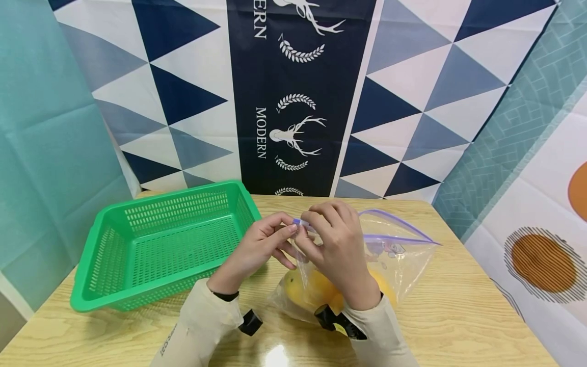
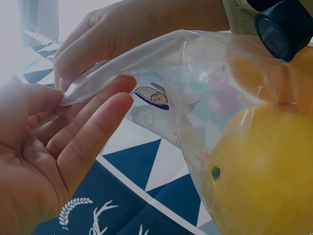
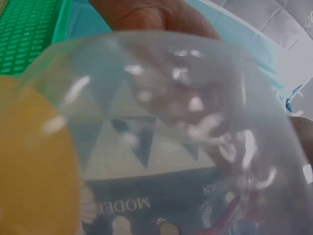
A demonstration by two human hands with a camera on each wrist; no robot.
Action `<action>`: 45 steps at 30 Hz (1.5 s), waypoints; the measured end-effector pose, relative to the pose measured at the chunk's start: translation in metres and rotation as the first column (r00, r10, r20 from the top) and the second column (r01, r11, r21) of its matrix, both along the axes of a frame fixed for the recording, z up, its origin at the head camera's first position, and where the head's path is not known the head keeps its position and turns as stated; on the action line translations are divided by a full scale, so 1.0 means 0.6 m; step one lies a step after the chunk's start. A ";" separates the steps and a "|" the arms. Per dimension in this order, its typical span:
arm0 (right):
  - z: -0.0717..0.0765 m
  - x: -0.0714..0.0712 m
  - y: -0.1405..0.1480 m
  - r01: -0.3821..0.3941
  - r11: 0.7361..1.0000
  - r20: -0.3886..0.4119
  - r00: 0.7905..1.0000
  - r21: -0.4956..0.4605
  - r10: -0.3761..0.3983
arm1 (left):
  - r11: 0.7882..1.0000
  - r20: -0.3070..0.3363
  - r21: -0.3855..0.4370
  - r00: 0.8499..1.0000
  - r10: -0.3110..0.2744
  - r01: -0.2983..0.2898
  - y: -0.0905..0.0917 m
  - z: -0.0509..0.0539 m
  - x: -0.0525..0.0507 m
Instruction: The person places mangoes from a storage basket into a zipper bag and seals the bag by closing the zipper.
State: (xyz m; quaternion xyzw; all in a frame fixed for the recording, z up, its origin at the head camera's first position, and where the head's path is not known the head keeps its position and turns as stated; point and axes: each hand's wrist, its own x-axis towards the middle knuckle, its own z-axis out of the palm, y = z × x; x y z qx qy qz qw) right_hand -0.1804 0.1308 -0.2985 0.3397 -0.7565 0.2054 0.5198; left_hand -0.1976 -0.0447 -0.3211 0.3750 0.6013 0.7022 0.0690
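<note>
A clear zip bag [image 1: 415, 262] with a purple zip strip [image 1: 399, 238] stands on the table, its mouth gaping toward the right. Inside it are several round yellow-orange fruits [image 2: 264, 166], one with a small green stem mark; their kind is unclear. My left hand [image 1: 257, 247] pinches the bag's left top corner between thumb and index finger, the other fingers held loosely out. Right beside it, my right hand [image 1: 337, 239] pinches the zip at that same corner, near a small whitish piece [image 1: 303, 223]. In the right wrist view, clear plastic covers most of the scene.
A green perforated plastic basket [image 1: 183, 250] sits on the table to the left, close to my left hand. The wooden table [image 1: 468, 311] ends at a patterned cloth backdrop [image 1: 293, 102]. Black wrist cameras [image 1: 250, 322] hang beneath both sleeves.
</note>
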 end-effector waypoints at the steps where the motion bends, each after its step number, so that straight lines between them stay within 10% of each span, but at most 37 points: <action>1: 0.001 0.000 0.000 -0.001 1.000 0.000 1.000 0.000 0.001 | 1.000 0.004 -0.002 1.000 0.002 -0.002 0.000 0.000 0.001; 45: 0.009 -0.004 0.049 0.039 0.998 0.072 0.996 0.054 -0.043 | 0.997 0.135 0.071 0.990 0.029 -0.039 0.001 0.003 -0.002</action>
